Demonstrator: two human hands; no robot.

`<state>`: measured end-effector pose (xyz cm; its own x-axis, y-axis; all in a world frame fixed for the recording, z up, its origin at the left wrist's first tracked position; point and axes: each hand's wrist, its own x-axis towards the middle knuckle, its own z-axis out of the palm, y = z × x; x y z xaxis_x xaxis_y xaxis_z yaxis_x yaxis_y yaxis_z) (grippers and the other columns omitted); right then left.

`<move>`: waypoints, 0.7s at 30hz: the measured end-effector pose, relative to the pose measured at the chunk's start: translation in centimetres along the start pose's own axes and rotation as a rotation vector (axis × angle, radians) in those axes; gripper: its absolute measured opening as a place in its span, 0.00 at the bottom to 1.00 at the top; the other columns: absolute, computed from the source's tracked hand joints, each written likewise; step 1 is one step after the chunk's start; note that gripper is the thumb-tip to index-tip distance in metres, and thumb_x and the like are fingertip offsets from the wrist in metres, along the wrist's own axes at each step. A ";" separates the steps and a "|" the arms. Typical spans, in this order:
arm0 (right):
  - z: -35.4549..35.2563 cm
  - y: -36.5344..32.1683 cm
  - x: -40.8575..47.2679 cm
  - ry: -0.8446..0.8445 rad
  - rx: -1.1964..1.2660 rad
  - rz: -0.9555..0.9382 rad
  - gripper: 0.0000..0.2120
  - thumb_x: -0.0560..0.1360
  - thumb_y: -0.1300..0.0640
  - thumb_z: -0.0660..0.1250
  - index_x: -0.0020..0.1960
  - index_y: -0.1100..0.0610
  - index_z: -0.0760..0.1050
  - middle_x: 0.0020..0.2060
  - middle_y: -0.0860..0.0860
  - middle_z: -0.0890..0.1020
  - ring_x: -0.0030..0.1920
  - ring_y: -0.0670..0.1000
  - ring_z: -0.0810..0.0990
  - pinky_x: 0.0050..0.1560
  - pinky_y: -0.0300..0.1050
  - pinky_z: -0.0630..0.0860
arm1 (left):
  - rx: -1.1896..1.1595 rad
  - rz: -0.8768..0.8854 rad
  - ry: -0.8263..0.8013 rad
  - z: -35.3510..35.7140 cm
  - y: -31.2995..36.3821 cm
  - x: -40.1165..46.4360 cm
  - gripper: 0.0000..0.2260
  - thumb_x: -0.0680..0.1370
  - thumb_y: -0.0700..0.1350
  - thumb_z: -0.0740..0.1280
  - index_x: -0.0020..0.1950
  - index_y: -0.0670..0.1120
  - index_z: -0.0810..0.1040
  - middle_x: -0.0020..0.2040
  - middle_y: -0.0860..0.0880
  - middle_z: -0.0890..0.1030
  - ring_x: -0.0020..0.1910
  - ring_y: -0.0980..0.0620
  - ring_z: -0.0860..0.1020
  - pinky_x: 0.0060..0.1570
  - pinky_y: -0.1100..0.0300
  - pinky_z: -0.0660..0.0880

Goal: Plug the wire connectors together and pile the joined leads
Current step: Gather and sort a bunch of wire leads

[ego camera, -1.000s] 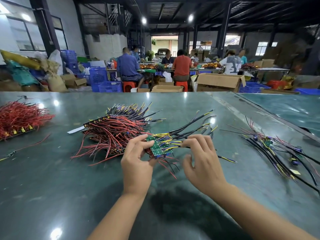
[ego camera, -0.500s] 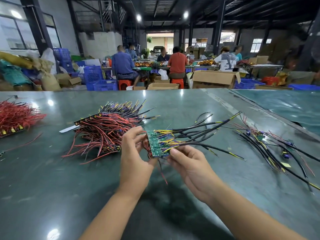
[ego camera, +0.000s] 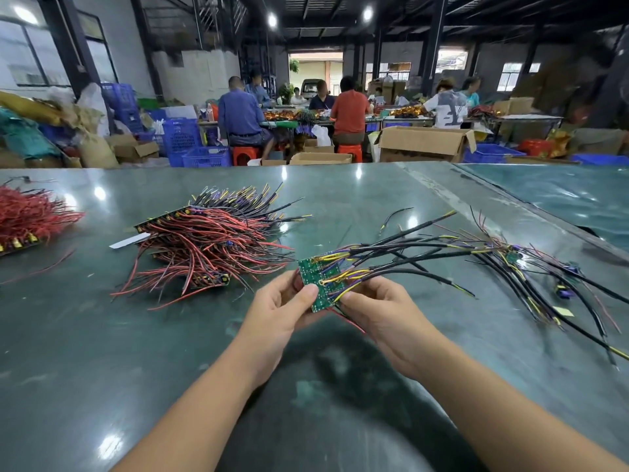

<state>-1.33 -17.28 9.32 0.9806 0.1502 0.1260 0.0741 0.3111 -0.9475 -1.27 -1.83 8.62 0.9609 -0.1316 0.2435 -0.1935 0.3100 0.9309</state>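
behind our bench the workshop is busy: seated workers [ego camera: 243, 119] crowd a far table, with blue crates [ego camera: 182, 136] and an open cardboard box [ego camera: 423, 144] on the floor between them and us. our own green tabletop [ego camera: 102, 335] is glossy and throws back the ceiling lamps.

we hold a small green circuit board [ego camera: 318, 284] above the table, near its middle. our left hand [ego camera: 282, 313] pinches the board's left edge, thumb on the face and the fingers curled behind it. our right hand [ego camera: 381, 310] grips the lower right side, where the wires leave the board, thumb on top of the yellow and purple strands and fingers curled underneath. from the board a fan of black sleeved leads [ego camera: 425, 253] runs up and to the right, their yellow tips spread apart in the air. a thin red wire hangs below the board between our hands.

left of the board, well apart from our hands, lies a heap of red and black leads [ego camera: 207, 247] with dark strips of boards at its edges. to the right a looser pile of black leads [ego camera: 544, 287] sprawls across the table, the tips of the held leads reaching just over it. at the far left edge sits another mass of red wires [ego camera: 30, 216].
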 end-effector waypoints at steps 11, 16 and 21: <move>0.3 0.6 -0.1 0.021 -0.025 0.090 0.07 0.73 0.71 0.65 0.45 0.65 0.82 0.43 0.60 0.84 0.43 0.52 0.82 0.49 0.41 0.81 | 0.254 0.007 0.130 -0.4 -0.1 0.1 0.06 0.79 0.37 0.64 0.52 0.44 0.79 0.53 0.40 0.82 0.51 0.49 0.79 0.52 0.45 0.79; 0.5 0.9 -0.3 0.026 -0.110 0.094 0.11 0.72 0.72 0.66 0.41 0.60 0.84 0.42 0.57 0.85 0.43 0.51 0.82 0.52 0.43 0.78 | 0.265 -0.040 0.135 -0.3 -0.3 0.1 0.07 0.79 0.36 0.63 0.52 0.44 0.80 0.50 0.43 0.84 0.47 0.51 0.81 0.49 0.50 0.80; 0.7 1.1 -0.2 0.075 -0.172 0.076 0.11 0.70 0.72 0.68 0.39 0.59 0.84 0.42 0.56 0.86 0.43 0.50 0.82 0.52 0.44 0.78 | 0.283 -0.057 0.138 -0.3 -0.4 0.1 0.07 0.79 0.36 0.63 0.50 0.44 0.81 0.46 0.49 0.85 0.43 0.56 0.81 0.47 0.55 0.80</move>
<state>-1.58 -16.34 8.43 0.9949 0.0946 0.0358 0.0227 0.1358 -0.9905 -1.05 -1.67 8.18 0.9858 -0.0060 0.1676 -0.1674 0.0285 0.9855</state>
